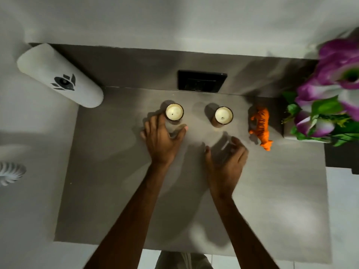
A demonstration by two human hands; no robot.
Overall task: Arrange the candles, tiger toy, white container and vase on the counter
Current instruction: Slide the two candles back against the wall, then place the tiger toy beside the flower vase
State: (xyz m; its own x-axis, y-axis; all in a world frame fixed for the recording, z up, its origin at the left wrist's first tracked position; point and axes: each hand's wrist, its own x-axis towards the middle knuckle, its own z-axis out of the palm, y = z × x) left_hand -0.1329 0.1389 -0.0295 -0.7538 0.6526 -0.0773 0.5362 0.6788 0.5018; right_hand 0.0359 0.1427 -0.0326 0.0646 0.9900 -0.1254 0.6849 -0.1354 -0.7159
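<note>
Two candles in dark glass jars stand upright on the grey counter. My left hand wraps the lower part of the left candle, fingers on its left side and thumb on its right. The right candle stands free. Just in front of it, not touching it, my right hand is motion-blurred, with fingers apart and nothing in it. An orange tiger toy stands to the right of the candles. A tall white container with a black emblem is at the back left corner. The vase holds purple flowers at the far right.
A black wall socket sits on the back wall behind the candles. The flowers overhang the counter's right end. A white ribbed object lies off the counter at the far left. The counter's front edge is near my body.
</note>
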